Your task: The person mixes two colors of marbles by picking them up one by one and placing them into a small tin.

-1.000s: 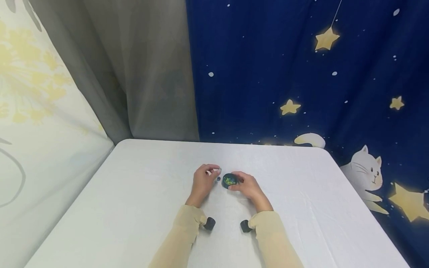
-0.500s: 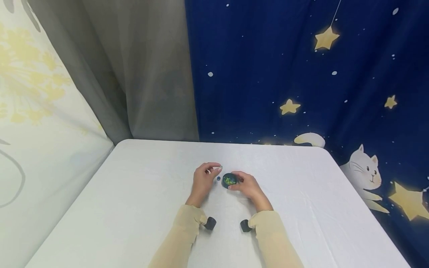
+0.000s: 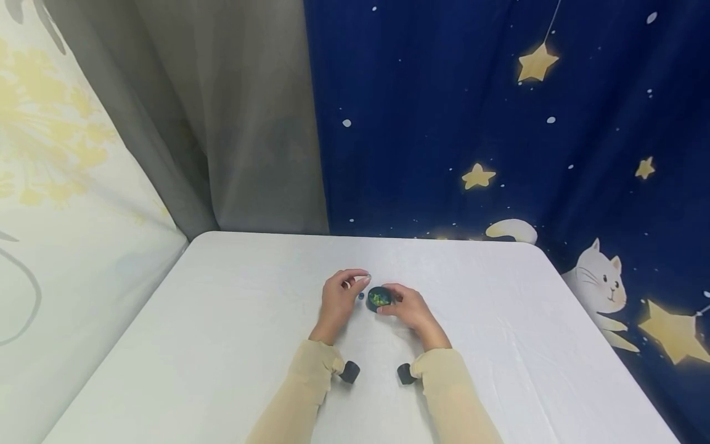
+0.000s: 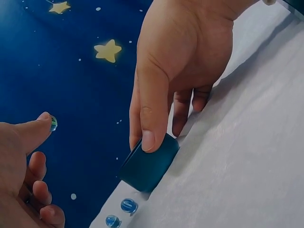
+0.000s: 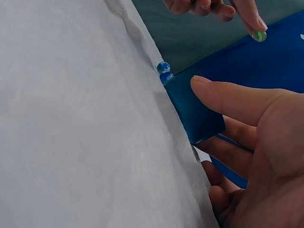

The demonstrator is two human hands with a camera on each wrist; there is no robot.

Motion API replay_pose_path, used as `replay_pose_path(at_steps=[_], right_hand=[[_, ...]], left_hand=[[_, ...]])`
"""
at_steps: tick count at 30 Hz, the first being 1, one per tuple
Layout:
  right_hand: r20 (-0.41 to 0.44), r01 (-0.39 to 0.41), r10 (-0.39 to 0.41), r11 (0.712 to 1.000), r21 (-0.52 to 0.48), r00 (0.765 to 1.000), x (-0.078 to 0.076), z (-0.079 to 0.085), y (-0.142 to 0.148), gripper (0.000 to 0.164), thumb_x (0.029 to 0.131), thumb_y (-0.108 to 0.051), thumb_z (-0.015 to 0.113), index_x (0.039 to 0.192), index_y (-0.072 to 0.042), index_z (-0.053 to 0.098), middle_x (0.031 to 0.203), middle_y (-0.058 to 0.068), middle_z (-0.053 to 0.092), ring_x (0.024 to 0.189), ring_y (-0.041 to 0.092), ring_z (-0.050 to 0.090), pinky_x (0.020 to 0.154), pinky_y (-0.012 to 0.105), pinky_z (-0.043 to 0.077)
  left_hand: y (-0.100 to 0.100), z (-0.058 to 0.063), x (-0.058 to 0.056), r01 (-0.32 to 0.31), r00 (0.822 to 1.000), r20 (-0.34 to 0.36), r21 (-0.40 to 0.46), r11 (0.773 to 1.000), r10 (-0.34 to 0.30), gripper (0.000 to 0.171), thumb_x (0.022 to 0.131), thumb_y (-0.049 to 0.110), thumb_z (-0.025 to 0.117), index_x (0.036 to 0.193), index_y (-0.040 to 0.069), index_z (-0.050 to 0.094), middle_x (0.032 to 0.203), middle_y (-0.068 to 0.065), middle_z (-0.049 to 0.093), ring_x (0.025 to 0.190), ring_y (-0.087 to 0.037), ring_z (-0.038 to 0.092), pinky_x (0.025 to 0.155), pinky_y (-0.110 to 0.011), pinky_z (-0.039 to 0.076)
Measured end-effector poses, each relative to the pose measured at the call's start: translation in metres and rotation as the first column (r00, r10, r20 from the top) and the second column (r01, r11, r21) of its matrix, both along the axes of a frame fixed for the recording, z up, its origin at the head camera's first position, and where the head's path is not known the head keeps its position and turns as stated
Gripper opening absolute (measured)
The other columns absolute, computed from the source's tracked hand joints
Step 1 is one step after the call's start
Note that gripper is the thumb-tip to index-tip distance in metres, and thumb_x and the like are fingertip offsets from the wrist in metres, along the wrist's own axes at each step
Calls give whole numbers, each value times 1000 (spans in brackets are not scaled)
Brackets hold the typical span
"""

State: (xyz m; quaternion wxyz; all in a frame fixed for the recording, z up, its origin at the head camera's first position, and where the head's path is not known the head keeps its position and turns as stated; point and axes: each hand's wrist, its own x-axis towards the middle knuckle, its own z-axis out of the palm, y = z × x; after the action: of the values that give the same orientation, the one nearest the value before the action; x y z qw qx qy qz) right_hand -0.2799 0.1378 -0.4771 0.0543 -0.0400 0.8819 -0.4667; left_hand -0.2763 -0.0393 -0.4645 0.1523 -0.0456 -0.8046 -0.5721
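Note:
My left hand (image 3: 337, 302) pinches a clear marble (image 5: 259, 35) with a green swirl between thumb and fingertip, up above the tabletop. Just to its right, my right hand (image 3: 412, 308) grips a small round teal container (image 4: 151, 167), thumb on the near side and fingers behind. The container stands upright on the white cloth; from the head view, yellow-green pieces show inside its open top. Beside it on the left lie two blue marbles, one (image 4: 128, 205) closer to the container and the other (image 4: 112, 221) a little farther off.
A white cloth covers the table (image 3: 222, 345), whose far edge meets a grey curtain (image 3: 261, 123) and a blue star-patterned curtain (image 3: 410, 123). Black wrist cameras sit at the left cuff (image 3: 349, 372) and the right cuff (image 3: 406, 374).
My left hand has moved slightly up and to the right with the marble, toward the container. The right hand and container have stayed in place.

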Motion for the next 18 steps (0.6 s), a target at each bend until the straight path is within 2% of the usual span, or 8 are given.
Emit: replay_pose_path(at_steps=[18], right_hand=[[-11,1,-1,1000,8,1000,-2,0,-2,55,74,-18,83,126,-13,65,130,13,60,123,37,52,101,54,37]], left_hand=[[2,-3,-3,9,1000,20,13,1000,-10,17,84,19,78,100,18,76,72,1,53,67,-16,45,60,-27,38]])
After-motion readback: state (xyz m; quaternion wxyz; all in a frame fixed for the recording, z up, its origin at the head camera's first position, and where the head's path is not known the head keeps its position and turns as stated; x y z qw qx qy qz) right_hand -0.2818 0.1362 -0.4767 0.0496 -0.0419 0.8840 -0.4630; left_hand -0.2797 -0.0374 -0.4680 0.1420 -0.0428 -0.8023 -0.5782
